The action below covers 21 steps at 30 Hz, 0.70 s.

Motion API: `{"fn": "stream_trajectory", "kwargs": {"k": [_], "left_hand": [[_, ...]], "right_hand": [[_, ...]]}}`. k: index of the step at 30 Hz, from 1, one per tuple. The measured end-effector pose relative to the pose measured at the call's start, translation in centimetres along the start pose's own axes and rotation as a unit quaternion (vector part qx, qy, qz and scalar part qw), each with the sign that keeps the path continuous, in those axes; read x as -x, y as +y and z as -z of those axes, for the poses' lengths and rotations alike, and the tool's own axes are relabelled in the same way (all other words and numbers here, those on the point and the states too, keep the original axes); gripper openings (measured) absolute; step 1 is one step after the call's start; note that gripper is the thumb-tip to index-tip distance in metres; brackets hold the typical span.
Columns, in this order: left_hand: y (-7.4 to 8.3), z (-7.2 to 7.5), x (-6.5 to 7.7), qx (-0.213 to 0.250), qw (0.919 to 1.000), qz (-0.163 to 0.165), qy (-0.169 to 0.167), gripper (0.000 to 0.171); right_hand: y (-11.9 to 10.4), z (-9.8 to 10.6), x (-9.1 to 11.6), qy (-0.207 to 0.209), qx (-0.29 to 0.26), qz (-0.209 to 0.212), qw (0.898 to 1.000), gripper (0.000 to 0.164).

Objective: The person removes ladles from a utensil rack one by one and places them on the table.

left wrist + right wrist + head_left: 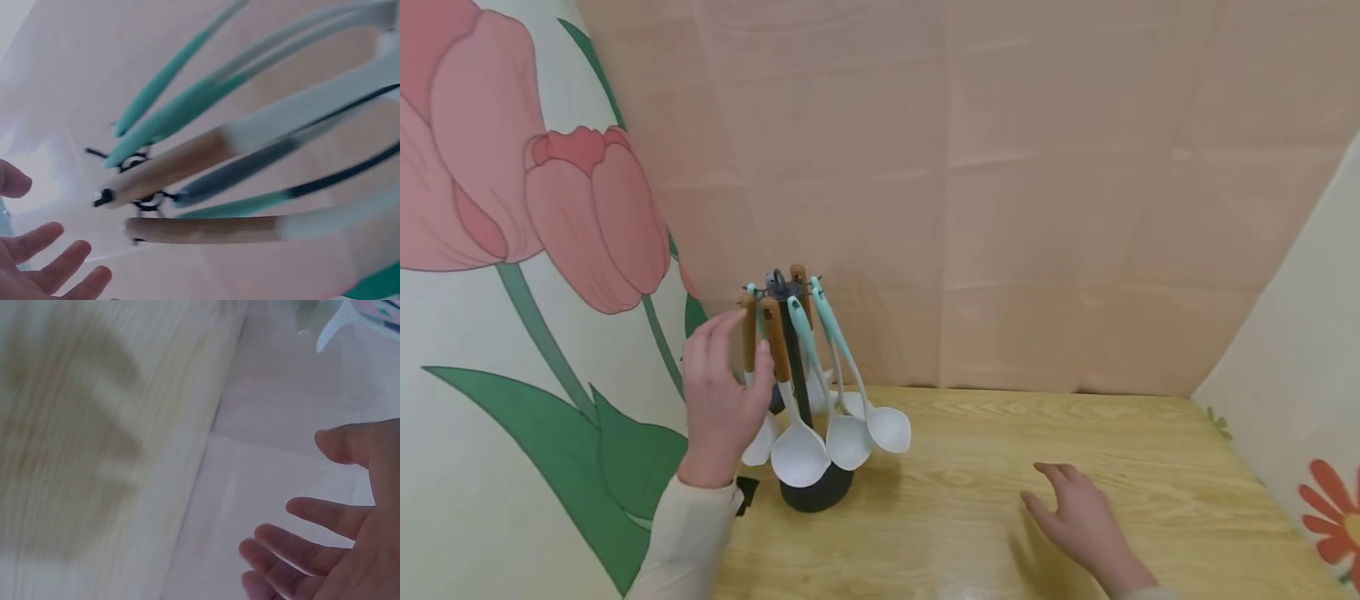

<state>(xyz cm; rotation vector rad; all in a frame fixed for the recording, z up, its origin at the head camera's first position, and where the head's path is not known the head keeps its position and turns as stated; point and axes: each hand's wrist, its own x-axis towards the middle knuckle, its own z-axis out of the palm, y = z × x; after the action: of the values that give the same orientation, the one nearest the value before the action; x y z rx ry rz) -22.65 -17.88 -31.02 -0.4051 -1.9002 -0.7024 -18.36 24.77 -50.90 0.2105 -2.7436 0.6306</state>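
Note:
A dark utensil stand [797,358] on the left of the table carries several hanging kitchen utensils. Their heads are white. Some have brown wooden handles [172,169], others teal handles [169,122], and one handle in the left wrist view is dark grey. At the front hangs a white ladle [800,457] with a wooden handle. My left hand [722,392] is raised beside the stand's left side, fingers spread; in the left wrist view a gap separates its fingertips from the handles. Over the table, well to the right, my right hand [1078,517] holds nothing, its fingers loosely bent.
The stand has a round black base [816,493] on the wood-grain table [955,500]. Behind is a pinkish covered wall [1037,208]. A wall painted with tulips [598,208] rises close on the left. A small black object [747,495] shows beside the left sleeve.

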Motion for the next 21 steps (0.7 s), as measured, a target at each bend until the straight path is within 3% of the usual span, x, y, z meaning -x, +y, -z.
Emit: {"fn": "stream_trajectory", "kwargs": {"k": [5, 10, 16, 21], "left_hand": [[0.7, -0.4, -4.7, -0.017, 0.9966, 0.051, -0.063, 0.034], [0.9, -1.7, -7.9, -0.091, 0.9792, 0.104, -0.148, 0.040], [1.5, -2.6, -9.6, -0.174, 0.9550, 0.133, -0.200, 0.039], [1.6, -3.2, -9.8, -0.195, 0.9458, 0.154, -0.209, 0.037]], "right_hand": [[-3.0, -1.0, -1.4, -0.022, -0.043, -0.002, 0.999, 0.035], [-6.3, -1.7, -3.3, -0.040, -0.068, 0.009, 0.997, 0.023], [-10.8, -2.4, -5.8, -0.037, -0.102, 0.035, 0.993, 0.016], [-13.8, -3.0, -7.5, -0.032, -0.144, 0.059, 0.987, 0.021]]}}
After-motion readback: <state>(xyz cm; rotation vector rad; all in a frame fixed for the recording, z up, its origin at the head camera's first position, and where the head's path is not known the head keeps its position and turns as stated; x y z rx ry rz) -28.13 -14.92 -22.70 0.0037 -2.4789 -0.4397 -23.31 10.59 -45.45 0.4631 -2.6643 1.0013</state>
